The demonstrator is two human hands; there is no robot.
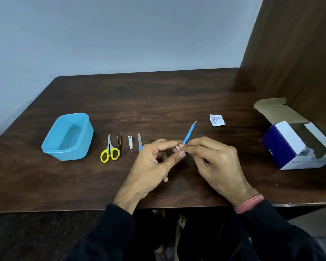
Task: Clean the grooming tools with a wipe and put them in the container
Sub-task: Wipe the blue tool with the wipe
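Blue plastic forms the handle of the cuticle pusher (188,134), a thin tool with a small metal tip pointing up and away towards the table's far edge. The right hand (217,161) pinches its lower end between thumb and forefinger, the other fingers loosely curled. The left hand (152,162) meets it there, thumb and fingertips closed on a small white wipe (178,148) pressed against the base of the handle; little of the wipe shows.

By its look the pusher is light and stiff, and a damp handle may slip, so a firm pinch on the plastic is probably the safest hold, keeping skin off the pointed tip. The wipe is likely soft and limp, and can be folded round the shaft and drawn along it.

Left of the hands, near the table's front edge, lie a nail file (139,142) with a blue grip, a nail clipper (130,143), tweezers (119,143) and yellow-handled scissors (110,150). Further left stands the blue plastic container (55,142), with no tools inside. Towards the right edge lie a torn sachet (217,120) and an open cardboard box (286,146).
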